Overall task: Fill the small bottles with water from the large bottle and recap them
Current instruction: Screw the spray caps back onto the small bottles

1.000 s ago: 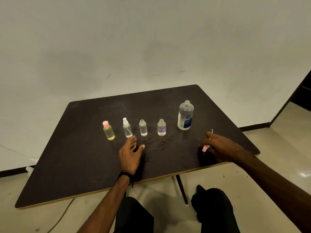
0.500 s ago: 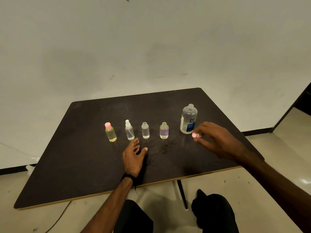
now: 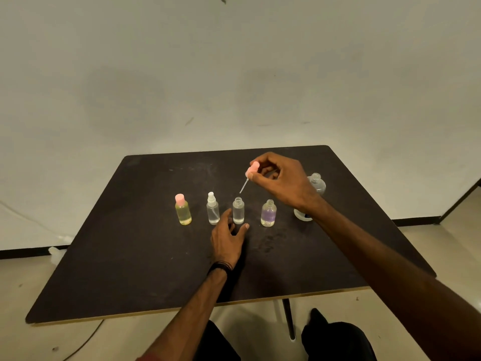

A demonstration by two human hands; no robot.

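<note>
The right hand [image 3: 282, 182] is shown raised above the row of small bottles, its fingertips pinching a pink spray cap [image 3: 252, 170] from which a thin dip tube [image 3: 243, 186] hangs slanting down and to the left. The tube's lower end is held just above and slightly to the right of the open clear bottle [image 3: 238, 211], apart from its mouth.

The left hand [image 3: 227, 237] is laid on the dark table [image 3: 135, 256] in front of the clear bottle, fingers relaxed and spread, nothing grasped. Its fingertips lie close beside the bottle's base; whether contact is made cannot be told.

The cap is judged light and rigid, best taken by its pink collar as shown. The tube is judged slender, flexible and easily bent, so it should be threaded straight into the narrow neck. The clear bottle is judged light and easily tipped, and should be steadied low on its body.

To the left of the clear bottle stand a bottle with a white sprayer [image 3: 213, 209] and a yellowish bottle with a pink cap [image 3: 183, 210]. To its right stands an uncapped bottle with a purple tint [image 3: 268, 213]. Farther right, partly hidden behind the right wrist, the large bottle [image 3: 316, 183] stands open.
</note>
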